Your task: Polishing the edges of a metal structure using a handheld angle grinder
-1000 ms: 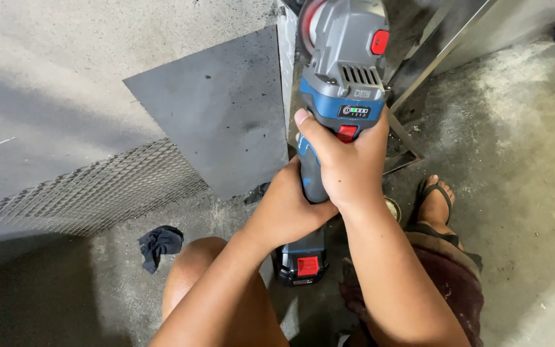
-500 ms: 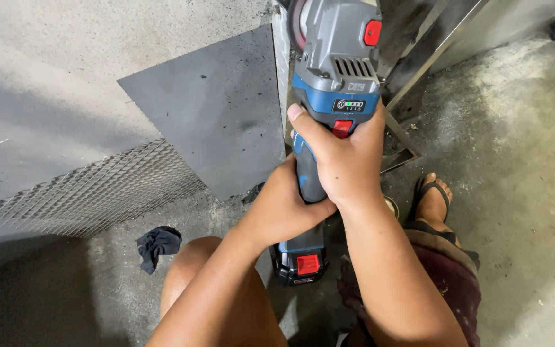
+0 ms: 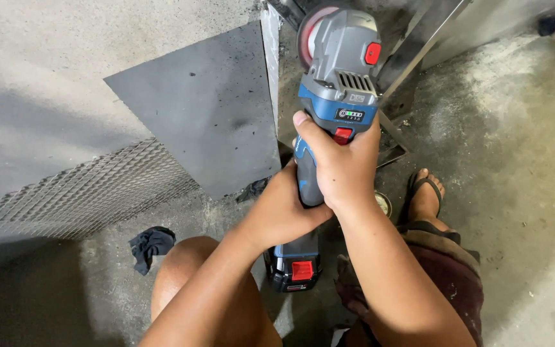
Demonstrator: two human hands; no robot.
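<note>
Both hands grip a cordless angle grinder [image 3: 340,77] with a grey head, blue body and red buttons. My right hand [image 3: 342,164] wraps the blue body just behind the red switch. My left hand [image 3: 282,212] clasps the handle lower down, above the battery pack [image 3: 295,265]. The grinder's reddish disc [image 3: 309,32] sits at the top edge of an upright grey metal sheet [image 3: 200,109], close to its thin vertical edge [image 3: 270,58].
Expanded metal mesh [image 3: 78,193] lies left on the concrete floor. A dark rag [image 3: 151,246] rests near my left knee. My right foot in a sandal [image 3: 426,193] stands beside angled metal bars [image 3: 419,45]. A small round object [image 3: 383,202] lies by the foot.
The grinder and both hands have shifted slightly up and to the left in view. The grip is unchanged.
</note>
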